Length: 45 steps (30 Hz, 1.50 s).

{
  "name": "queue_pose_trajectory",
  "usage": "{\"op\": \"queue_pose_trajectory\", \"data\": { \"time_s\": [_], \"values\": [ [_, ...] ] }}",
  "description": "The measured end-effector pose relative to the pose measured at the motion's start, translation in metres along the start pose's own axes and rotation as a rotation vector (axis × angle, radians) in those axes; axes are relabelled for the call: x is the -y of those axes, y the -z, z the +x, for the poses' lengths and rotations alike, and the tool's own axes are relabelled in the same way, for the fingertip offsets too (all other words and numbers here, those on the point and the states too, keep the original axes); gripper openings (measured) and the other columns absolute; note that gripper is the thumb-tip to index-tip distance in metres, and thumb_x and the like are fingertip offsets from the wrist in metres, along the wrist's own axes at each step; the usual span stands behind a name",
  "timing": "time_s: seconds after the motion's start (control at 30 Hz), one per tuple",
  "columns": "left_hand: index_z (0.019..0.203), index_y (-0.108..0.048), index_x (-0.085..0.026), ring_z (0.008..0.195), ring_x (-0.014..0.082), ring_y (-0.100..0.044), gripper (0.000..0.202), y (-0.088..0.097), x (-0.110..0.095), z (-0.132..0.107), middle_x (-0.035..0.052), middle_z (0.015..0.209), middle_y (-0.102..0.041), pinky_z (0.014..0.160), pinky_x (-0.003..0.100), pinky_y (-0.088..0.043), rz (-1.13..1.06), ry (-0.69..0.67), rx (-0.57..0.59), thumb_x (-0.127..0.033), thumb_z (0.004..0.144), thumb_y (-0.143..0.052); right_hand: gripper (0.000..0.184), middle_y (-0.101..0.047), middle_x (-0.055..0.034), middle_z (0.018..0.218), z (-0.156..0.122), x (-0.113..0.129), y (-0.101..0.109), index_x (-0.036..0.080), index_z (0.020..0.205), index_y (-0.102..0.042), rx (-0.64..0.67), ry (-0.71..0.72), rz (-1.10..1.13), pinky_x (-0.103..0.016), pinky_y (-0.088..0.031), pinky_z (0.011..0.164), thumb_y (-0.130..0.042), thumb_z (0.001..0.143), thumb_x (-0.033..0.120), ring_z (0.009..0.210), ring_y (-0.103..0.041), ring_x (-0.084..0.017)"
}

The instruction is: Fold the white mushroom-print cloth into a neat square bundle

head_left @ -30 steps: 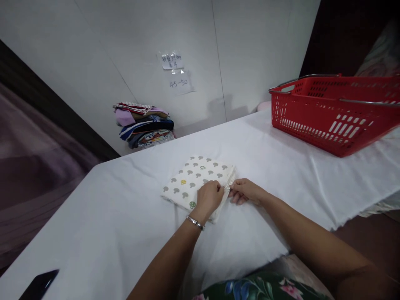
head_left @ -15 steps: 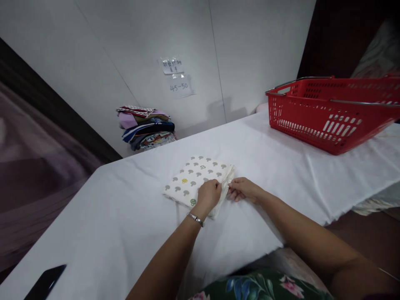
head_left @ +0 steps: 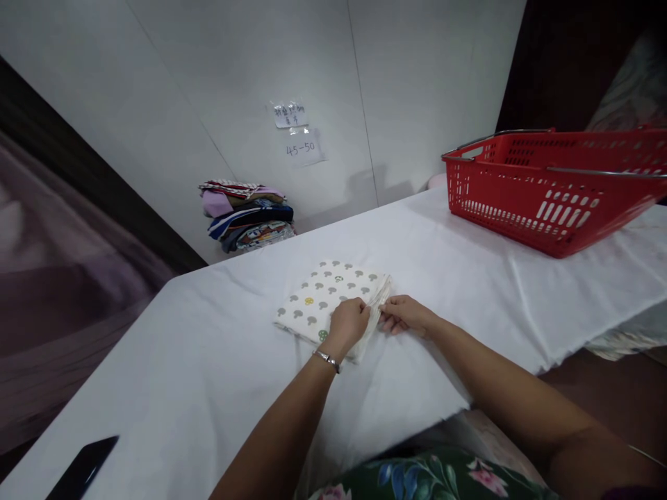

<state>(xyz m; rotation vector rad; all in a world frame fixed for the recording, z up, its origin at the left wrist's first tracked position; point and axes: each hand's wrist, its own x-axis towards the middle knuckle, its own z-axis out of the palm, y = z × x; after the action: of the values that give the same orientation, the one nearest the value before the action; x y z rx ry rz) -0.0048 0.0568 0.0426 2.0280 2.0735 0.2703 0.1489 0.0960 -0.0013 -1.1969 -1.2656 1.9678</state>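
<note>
A folded white cloth [head_left: 323,295] with grey mushroom prints lies in the middle of a table covered by a white sheet [head_left: 208,375]. My left hand [head_left: 349,323], with a silver bracelet at the wrist, rests curled on the cloth's near right corner. My right hand [head_left: 404,314] pinches the cloth's layered right edge, fingers closed on it. Both hands touch each other's side of that edge.
A red plastic basket [head_left: 552,187] with metal handles stands at the right back of the table. A pile of folded colourful clothes [head_left: 244,215] sits at the back against the white wall, under two paper notes [head_left: 297,132]. A dark phone [head_left: 83,469] lies at the near left edge.
The hands and the cloth stay in place; only the camera view has shifted slightly.
</note>
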Motion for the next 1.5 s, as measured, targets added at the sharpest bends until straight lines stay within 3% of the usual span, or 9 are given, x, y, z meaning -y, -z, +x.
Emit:
{"op": "queue_pose_trajectory", "data": {
  "time_s": [0.23, 0.43, 0.63, 0.9, 1.13, 1.5],
  "values": [
    [0.1, -0.051, -0.022, 0.083, 0.0151, -0.057, 0.018, -0.005, -0.001, -0.005, 0.0021, 0.093, -0.062, 0.07, 0.026, -0.039, 0.073, -0.092, -0.082, -0.022, 0.084, -0.044, 0.016, -0.066, -0.0033, 0.064, 0.005, -0.004, -0.001, 0.014, 0.068, -0.052, -0.028, 0.01, -0.029, -0.017, -0.047, 0.037, -0.057, 0.083, 0.019, 0.048, -0.062, -0.012],
    [0.095, -0.051, -0.024, 0.079, 0.0136, -0.058, 0.021, -0.003, -0.006, -0.008, 0.0008, 0.104, -0.056, 0.065, 0.026, -0.039, 0.22, -0.191, -0.047, -0.015, 0.086, -0.035, 0.015, -0.067, -0.0019, 0.062, 0.007, -0.006, -0.001, 0.015, 0.068, -0.049, -0.042, 0.02, -0.006, -0.016, -0.046, 0.037, -0.058, 0.081, 0.014, 0.047, -0.062, -0.011],
    [0.096, -0.052, -0.022, 0.084, 0.0156, -0.058, 0.017, -0.004, -0.01, -0.011, 0.0025, 0.103, -0.055, 0.067, 0.027, -0.041, 0.243, -0.135, -0.055, -0.032, 0.085, -0.046, 0.016, -0.066, -0.001, 0.062, 0.005, -0.005, -0.002, 0.015, 0.068, -0.049, -0.027, 0.033, -0.005, -0.017, -0.046, 0.036, -0.053, 0.083, 0.012, 0.047, -0.062, -0.011],
    [0.089, -0.06, -0.021, 0.084, 0.0144, -0.059, 0.022, -0.002, -0.011, -0.006, 0.0028, 0.103, -0.056, 0.069, 0.027, -0.042, 0.254, -0.121, -0.009, -0.031, 0.088, -0.04, 0.016, -0.066, -0.001, 0.062, 0.005, -0.006, -0.002, 0.016, 0.069, -0.048, -0.036, 0.033, -0.011, -0.017, -0.045, 0.036, -0.052, 0.083, 0.011, 0.047, -0.063, -0.011],
    [0.094, -0.064, -0.022, 0.096, 0.0149, -0.058, 0.023, 0.006, -0.01, -0.004, 0.0036, 0.105, -0.059, 0.081, 0.024, -0.041, 0.172, -0.098, 0.041, -0.024, 0.085, -0.042, 0.016, -0.067, -0.0016, 0.063, 0.005, -0.006, -0.002, 0.015, 0.068, -0.048, -0.036, 0.043, -0.017, -0.016, -0.045, 0.035, -0.054, 0.082, 0.013, 0.046, -0.062, -0.011],
    [0.099, -0.058, -0.016, 0.088, 0.021, -0.06, 0.025, -0.005, -0.026, -0.007, 0.0107, 0.106, -0.054, 0.071, 0.031, -0.045, 0.325, -0.083, 0.014, -0.029, 0.084, -0.043, 0.017, -0.066, -0.0019, 0.06, 0.007, -0.009, 0.0, 0.015, 0.067, -0.052, -0.003, 0.063, -0.019, -0.016, -0.045, 0.036, -0.057, 0.082, 0.021, 0.047, -0.062, -0.011]
  ]
}}
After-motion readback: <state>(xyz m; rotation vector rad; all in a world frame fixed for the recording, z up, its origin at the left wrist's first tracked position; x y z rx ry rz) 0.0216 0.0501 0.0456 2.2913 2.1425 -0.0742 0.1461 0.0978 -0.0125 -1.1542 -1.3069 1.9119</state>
